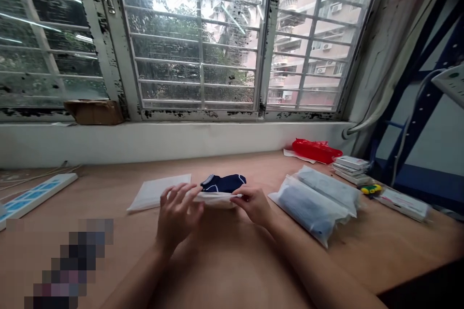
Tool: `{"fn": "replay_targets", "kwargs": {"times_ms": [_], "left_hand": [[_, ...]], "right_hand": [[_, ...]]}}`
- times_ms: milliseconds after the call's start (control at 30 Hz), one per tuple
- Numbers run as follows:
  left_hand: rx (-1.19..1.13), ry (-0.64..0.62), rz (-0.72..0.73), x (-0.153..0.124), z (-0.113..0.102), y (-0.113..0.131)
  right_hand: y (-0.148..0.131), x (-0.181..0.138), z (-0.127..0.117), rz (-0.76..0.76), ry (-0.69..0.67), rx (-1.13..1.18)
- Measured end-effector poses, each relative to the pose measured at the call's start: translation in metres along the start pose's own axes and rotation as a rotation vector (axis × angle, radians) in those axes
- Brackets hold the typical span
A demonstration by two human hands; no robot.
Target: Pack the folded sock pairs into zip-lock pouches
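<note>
Near the middle of the wooden desk (380,251), the right hand (255,205) pinches the right end of a thin white packet (216,198). The left hand (179,215) closes loosely over its left end, which holds it level between them. A navy sock (224,182) lies just beyond, seemingly touching it. Clear bagged bundles (315,203) lie to the right and a flat white bag (154,193) to the left.

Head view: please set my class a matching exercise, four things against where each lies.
1 navy sock
2 red bag
3 cardboard box
4 power strip

A on the window sill
B desk, far left
C just beyond the white packet between left hand and right hand
D desk, back right

Pairs: 1-C, 2-D, 3-A, 4-B
</note>
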State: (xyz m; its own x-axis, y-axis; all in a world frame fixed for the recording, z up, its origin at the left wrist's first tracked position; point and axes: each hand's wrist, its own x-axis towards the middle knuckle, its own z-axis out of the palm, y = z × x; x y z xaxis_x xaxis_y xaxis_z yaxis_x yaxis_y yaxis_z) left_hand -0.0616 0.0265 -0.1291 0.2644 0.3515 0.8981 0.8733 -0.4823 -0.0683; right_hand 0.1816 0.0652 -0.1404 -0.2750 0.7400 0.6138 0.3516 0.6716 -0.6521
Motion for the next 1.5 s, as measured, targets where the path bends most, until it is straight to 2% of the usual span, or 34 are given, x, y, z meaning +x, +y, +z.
{"fn": "replay_targets", "kwargs": {"times_ms": [67,133,300,467,633,767,833,1133,1367,1500], "left_hand": [[-0.041,-0.099,0.076,0.003,-0.002,0.009],[-0.099,-0.144,0.092,0.003,-0.002,0.015],[-0.147,-0.112,0.023,-0.003,0.0,0.014],[-0.129,-0.087,0.015,-0.004,-0.003,0.006],[-0.059,-0.048,0.144,0.003,-0.008,0.017],[-0.152,-0.105,0.321,0.005,-0.007,0.033],[-0.193,-0.105,0.352,0.005,-0.006,0.038],[-0.26,-0.061,0.293,0.002,-0.005,0.04],[-0.28,-0.074,0.292,0.004,-0.007,0.047],[-0.22,-0.075,0.251,0.007,-0.012,0.033]], "right_hand": [[-0.005,-0.001,0.002,-0.052,-0.033,-0.013],[-0.007,-0.002,0.002,-0.081,-0.073,-0.018],[-0.007,-0.002,0.0,-0.03,-0.121,-0.048],[-0.006,-0.002,0.0,-0.092,-0.109,-0.099],[-0.006,-0.004,0.004,-0.198,-0.044,-0.1],[-0.008,-0.006,0.008,-0.295,-0.072,-0.202],[-0.011,-0.007,0.01,-0.329,-0.081,-0.227],[-0.018,-0.007,0.012,-0.415,-0.078,-0.305],[-0.029,-0.009,0.005,-0.456,-0.147,-0.318],[-0.034,-0.006,-0.007,-0.464,-0.209,-0.305]]}}
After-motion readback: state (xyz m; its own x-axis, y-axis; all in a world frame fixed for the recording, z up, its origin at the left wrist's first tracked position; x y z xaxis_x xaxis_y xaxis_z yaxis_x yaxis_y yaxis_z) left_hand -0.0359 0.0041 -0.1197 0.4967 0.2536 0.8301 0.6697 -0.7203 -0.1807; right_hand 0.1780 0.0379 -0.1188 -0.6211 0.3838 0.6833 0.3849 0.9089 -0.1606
